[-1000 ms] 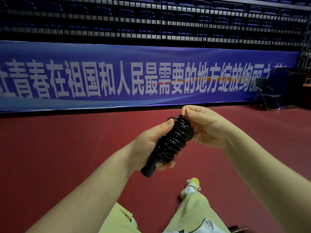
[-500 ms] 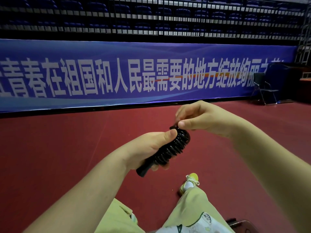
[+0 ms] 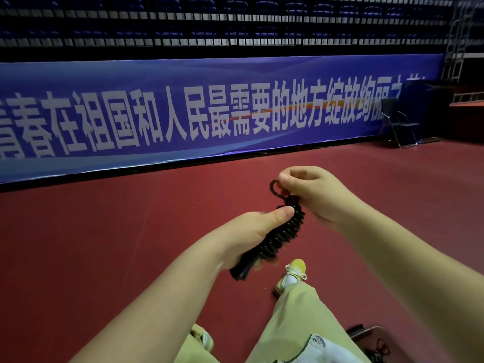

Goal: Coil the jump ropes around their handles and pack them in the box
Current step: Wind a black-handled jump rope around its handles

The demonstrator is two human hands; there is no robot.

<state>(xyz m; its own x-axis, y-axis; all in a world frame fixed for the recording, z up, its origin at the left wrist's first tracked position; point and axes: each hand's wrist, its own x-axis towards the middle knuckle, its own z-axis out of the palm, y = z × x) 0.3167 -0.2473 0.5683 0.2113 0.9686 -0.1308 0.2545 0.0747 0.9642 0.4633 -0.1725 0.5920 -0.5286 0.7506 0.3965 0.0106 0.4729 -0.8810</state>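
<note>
A black jump rope (image 3: 284, 235) is wound in tight coils around its black handles, held in the air above the red floor. My left hand (image 3: 251, 234) grips the bundle around its lower half, thumb pressed on the coils. The bare handle end pokes out below the hand. My right hand (image 3: 311, 192) pinches a small loop of the rope's free end (image 3: 275, 187) just above the top of the coil. At the bottom right corner, a brown box (image 3: 377, 336) shows its edge, with some black rope inside.
Red sports floor all around. A long blue banner wall (image 3: 209, 113) runs across the back. A black folding chair (image 3: 398, 121) stands at the far right. My legs in pale trousers and a yellow-white shoe (image 3: 293, 273) are below the hands.
My right hand has pulled a short loop of the rope end up and out from the top of the coil. The left hand keeps its grip on the bundle.
</note>
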